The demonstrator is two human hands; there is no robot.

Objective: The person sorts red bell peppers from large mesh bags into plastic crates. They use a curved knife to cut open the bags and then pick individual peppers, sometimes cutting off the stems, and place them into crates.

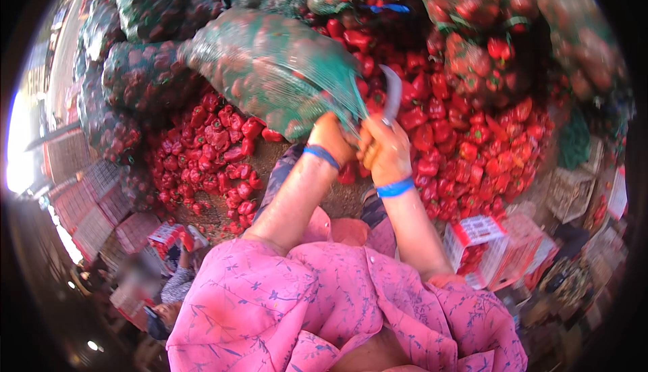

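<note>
A full green mesh sack [270, 68] lies tilted in front of me, its gathered neck pointing toward my hands. My left hand [331, 139] is closed around that neck. Beside it, my right hand [388, 149] grips a knife with a curved blade [391, 92], the blade pointing up and away from me. Its handle is hidden in my fingers. The right fingers are close against the stretched mesh; whether they also pinch it I cannot tell. Both hands look orange, as if gloved, with blue bands at the wrists. Blur softens the sack and hands.
Loose red peppers are heaped at the left [216, 142] and right [472, 142]. More filled mesh sacks [152, 75] stand along the back and left. A carton of peppers [479, 230] is at the right, stacked crates [88, 203] at the left. Another person [179, 284] is at lower left.
</note>
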